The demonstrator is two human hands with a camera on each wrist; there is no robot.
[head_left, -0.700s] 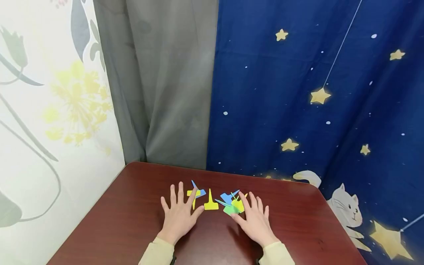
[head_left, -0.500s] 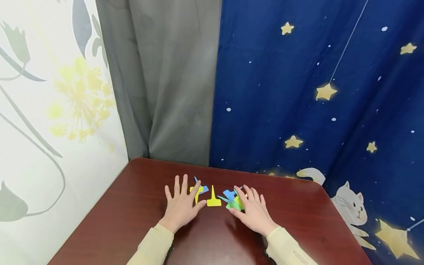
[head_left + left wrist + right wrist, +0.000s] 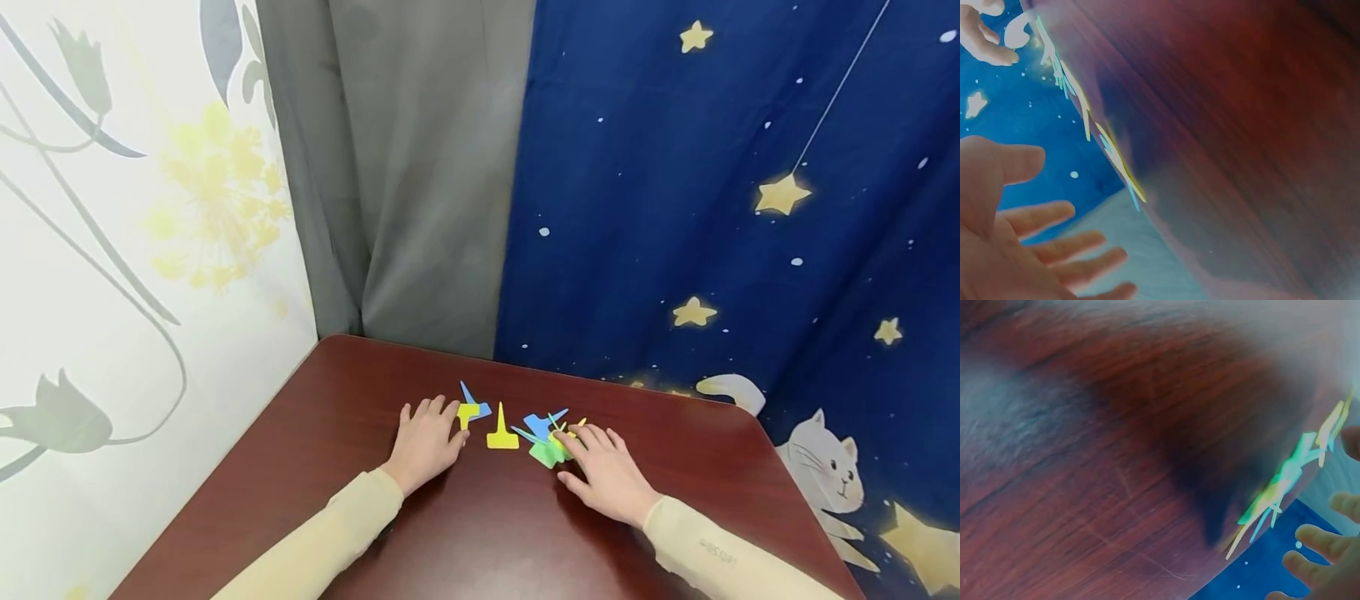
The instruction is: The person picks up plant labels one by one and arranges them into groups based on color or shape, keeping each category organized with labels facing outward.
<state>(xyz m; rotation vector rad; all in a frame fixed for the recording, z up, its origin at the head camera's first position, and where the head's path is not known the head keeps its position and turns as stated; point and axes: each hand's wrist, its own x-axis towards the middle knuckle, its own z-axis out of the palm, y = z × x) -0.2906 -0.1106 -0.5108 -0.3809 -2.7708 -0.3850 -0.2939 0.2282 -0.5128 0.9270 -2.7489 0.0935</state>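
Note:
Several flat T-shaped plant labels lie on the dark red table in two loose groups. By the left group, my left hand has its fingertips at the edge of a yellow label that overlaps a blue label. A single yellow label lies between the hands. My right hand reaches over the right group, its fingers partly covering another yellow label; a green label and a blue label show beside it. In the wrist views, the left hand and right hand have extended, relaxed fingers, holding nothing.
A grey curtain and a blue star-patterned curtain hang behind the table's far edge. A white flower-print curtain runs along the left side.
The head view has shifted, moving the table up and right in it. My left hand's spread fingers have drawn closer together. My right hand has come lower and uncovers more of the green label.

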